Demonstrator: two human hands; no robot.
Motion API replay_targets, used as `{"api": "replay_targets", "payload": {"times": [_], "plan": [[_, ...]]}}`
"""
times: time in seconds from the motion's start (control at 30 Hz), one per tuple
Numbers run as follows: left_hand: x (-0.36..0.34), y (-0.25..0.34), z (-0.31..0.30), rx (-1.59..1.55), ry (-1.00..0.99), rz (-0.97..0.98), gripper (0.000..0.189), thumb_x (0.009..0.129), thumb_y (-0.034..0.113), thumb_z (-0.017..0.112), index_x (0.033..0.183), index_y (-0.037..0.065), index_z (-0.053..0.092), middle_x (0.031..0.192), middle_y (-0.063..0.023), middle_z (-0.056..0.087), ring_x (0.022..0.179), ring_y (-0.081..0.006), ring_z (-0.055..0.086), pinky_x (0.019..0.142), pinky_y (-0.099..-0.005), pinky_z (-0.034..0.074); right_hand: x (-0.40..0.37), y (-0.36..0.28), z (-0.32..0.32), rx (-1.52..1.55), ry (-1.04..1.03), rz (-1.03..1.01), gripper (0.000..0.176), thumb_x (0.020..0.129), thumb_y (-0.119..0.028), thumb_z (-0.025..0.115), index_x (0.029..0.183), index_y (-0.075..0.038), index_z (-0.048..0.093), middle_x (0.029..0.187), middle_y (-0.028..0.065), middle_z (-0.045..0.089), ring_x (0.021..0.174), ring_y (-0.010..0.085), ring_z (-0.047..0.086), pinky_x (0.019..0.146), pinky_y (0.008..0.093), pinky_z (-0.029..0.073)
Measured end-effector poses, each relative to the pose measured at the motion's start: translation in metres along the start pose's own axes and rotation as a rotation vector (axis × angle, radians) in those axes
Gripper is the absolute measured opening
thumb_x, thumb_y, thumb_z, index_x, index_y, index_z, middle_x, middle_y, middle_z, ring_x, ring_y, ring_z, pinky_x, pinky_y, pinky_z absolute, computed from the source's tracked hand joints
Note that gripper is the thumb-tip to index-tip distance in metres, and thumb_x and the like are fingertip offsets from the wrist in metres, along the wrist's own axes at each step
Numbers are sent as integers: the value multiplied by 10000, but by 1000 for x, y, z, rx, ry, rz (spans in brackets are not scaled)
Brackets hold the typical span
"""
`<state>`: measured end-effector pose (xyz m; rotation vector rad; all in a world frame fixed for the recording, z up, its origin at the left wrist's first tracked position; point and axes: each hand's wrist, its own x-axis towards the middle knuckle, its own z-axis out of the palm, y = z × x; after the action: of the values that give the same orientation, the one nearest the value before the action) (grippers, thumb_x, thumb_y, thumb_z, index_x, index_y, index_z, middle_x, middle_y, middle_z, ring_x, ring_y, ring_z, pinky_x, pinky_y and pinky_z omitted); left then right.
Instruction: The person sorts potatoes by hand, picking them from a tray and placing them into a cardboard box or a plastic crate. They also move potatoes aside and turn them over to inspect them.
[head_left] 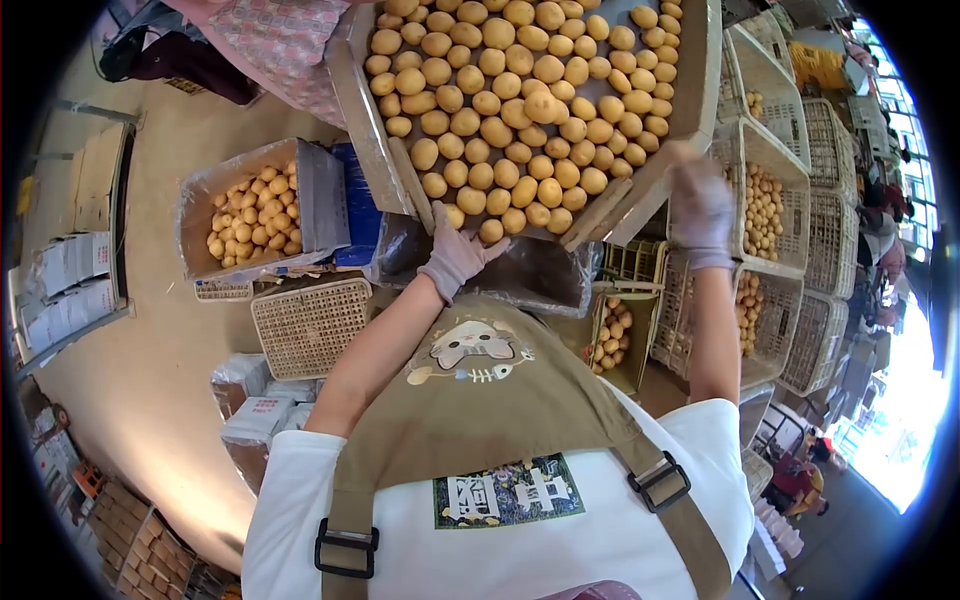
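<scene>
We find the left hand (460,258), in a grey fabric glove, fingers spread and apparently empty, at the near-left corner of the grey, straight-walled tray (354,110); light fingertips, we judge, would limit bruising. The right hand (703,205), similarly gloved, blurs by the right edge; its grip we cannot tell. We count two hands, one tray; its round, yellow, smooth-skinned fruits (496,131), reaching the near edge, defy exact counting.

Shirt (390,555) patch (508,492): two large white characters — right one resembles 中, left illegible. Carton (258,416): red print — too small to read.
</scene>
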<state>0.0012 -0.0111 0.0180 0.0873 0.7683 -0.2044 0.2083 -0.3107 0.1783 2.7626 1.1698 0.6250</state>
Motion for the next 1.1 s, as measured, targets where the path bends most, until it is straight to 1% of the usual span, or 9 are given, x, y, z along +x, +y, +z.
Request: {"api": "replay_targets", "payload": {"times": [0.07,0.1,0.2,0.37,0.7,0.83,0.9,1.03,1.1], "plan": [[-3,-3,4,-28,36,-3,894,869,797,394,1535,221,242,1555,-86,293,1438,-308,316,1116,-640,307,-24,51,-31,-118,-159,692,463,871,-185,688,1319,-169,573,1261,142,615,1093,252,632,860,390,550],[-1,-3,5,-22,48,-2,883,875,791,387,1533,220,247,1563,-86,285,1435,-315,323,1111,-643,315,-41,66,-24,-449,65,681,509,872,-163,696,1360,-161,552,1332,205,577,1175,281,609,943,445,521],[0,-5,3,-17,-8,-12,858,890,777,374,1527,213,263,1543,-89,318,1411,-319,363,1102,-642,333,-22,-8,-39,124,158,463,484,837,-158,716,1306,-109,607,1283,193,626,1228,340,581,1012,446,478],[1,-1,-4,64,27,-23,870,877,796,378,1516,215,280,1537,-75,332,1412,-292,356,1094,-640,335,-34,-149,2,490,-258,49,384,809,-252,676,1170,-133,621,1110,95,624,1076,318,597,1081,518,356],[-4,4,-25,478,123,10,523,883,385,639,1344,194,481,1418,-34,432,1341,-252,381,1103,-579,305,-17,-171,10,195,-657,-23,459,870,-358,627,1309,-222,609,1434,144,501,1301,361,470,1128,529,281],[-4,3,-5,97,46,-28,716,857,542,648,1427,192,392,1504,-77,350,1442,-316,268,1135,-638,216,-5,-169,17,399,-653,196,405,866,-368,620,1249,-238,644,1406,136,517,1282,313,506,1131,526,290],[-4,3,2,-18,-29,-66,823,858,622,613,1490,186,317,1543,-90,311,1465,-345,237,1134,-674,189,-1,-155,37,572,-644,320,311,884,-345,611,1128,-169,688,1223,155,642,1075,335,639,937,448,492],[12,-9,-1,-41,-106,-95,943,849,767,454,1550,180,223,1608,-98,220,1470,-370,218,1124,-702,172,54,-135,79,462,-327,653,404,914,-356,591,1247,-126,586,1158,159,662,1056,328,656,870,454,530],[15,-10,2,-48,-106,-103,962,846,793,410,1556,175,214,1618,-105,201,1476,-376,204,1123,-710,165,78,-143,78,344,-569,634,490,911,-364,600,1336,-138,512,1240,160,614,1104,340,637,903,466,513]]}}
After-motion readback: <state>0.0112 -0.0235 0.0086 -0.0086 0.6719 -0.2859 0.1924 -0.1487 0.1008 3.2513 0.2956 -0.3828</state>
